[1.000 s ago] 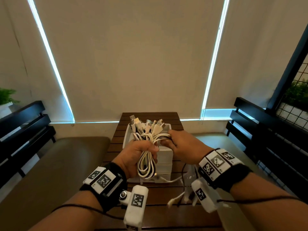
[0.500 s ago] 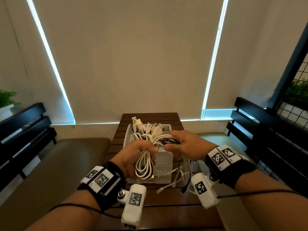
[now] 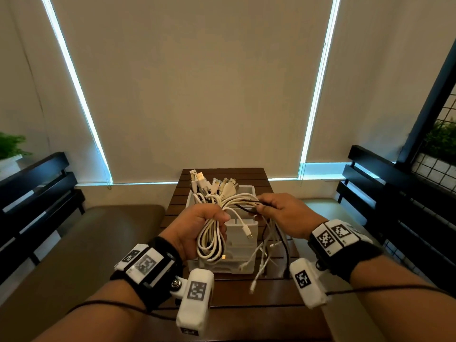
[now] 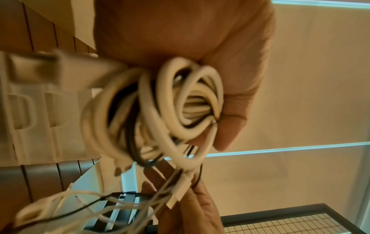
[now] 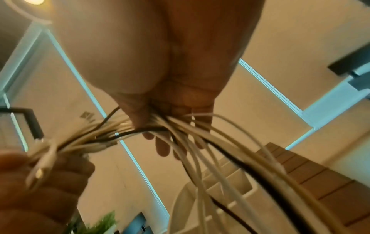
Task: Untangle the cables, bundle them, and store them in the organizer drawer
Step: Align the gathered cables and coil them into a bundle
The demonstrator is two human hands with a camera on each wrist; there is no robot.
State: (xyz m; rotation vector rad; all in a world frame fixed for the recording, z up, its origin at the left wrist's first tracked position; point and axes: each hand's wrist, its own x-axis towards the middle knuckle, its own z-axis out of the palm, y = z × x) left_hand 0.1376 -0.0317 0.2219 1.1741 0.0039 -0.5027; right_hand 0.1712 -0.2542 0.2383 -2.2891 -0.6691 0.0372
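My left hand (image 3: 209,218) grips a bundle of white cables (image 3: 212,240), its loops hanging below the fist and the USB plugs (image 3: 217,185) sticking up above it. In the left wrist view the coiled loops (image 4: 160,114) fill the palm of the left hand (image 4: 230,95). My right hand (image 3: 269,206) pinches several loose white strands and a black cable (image 3: 246,209) that run out of the bundle, their ends (image 3: 264,262) dangling beneath. The right wrist view shows the right hand (image 5: 164,123) closed on these strands (image 5: 200,142). Behind the cables stands the white organizer drawer unit (image 3: 243,243).
The organizer stands on a small dark wooden slatted table (image 3: 246,299). Cushioned benches (image 3: 74,243) with black slatted backs (image 3: 32,193) flank the table on both sides. Closed blinds (image 3: 197,82) cover the window ahead. Potted plants (image 3: 9,146) sit at far left and right.
My right hand has drawn the loose strands out to the right, away from the bundle, and both hands have risen slightly. The left hand keeps its grip.
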